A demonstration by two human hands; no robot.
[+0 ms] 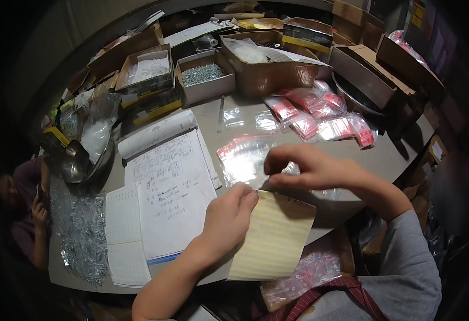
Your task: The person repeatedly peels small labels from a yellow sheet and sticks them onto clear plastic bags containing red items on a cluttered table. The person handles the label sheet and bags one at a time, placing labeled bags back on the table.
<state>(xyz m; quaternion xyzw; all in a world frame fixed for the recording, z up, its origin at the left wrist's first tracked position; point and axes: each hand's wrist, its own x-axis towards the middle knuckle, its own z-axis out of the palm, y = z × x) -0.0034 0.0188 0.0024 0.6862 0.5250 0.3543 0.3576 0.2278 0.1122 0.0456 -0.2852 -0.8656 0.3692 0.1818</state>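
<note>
Your left hand (pixel 228 214) covers part of the top edge of the yellow checked sheet (pixel 274 235), and the shiny scrap (pixel 291 169) at your right hand (pixel 309 167) is too unclear to identify. The sheet partly hides the clear bag (pixel 312 273) below. Handwriting on your notepad (pixel 165 208) is too small to read.

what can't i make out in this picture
All in the head view:
1. What the shiny bit at the right hand is: small and partly covered by that hand.
2. Handwriting on the open notepad: too small and blurred to read.
3. Part of the clear bags of small parts below the table edge: hidden behind the yellow checked sheet.
4. Much of the co-worker: lost in the dark left rim.
</note>
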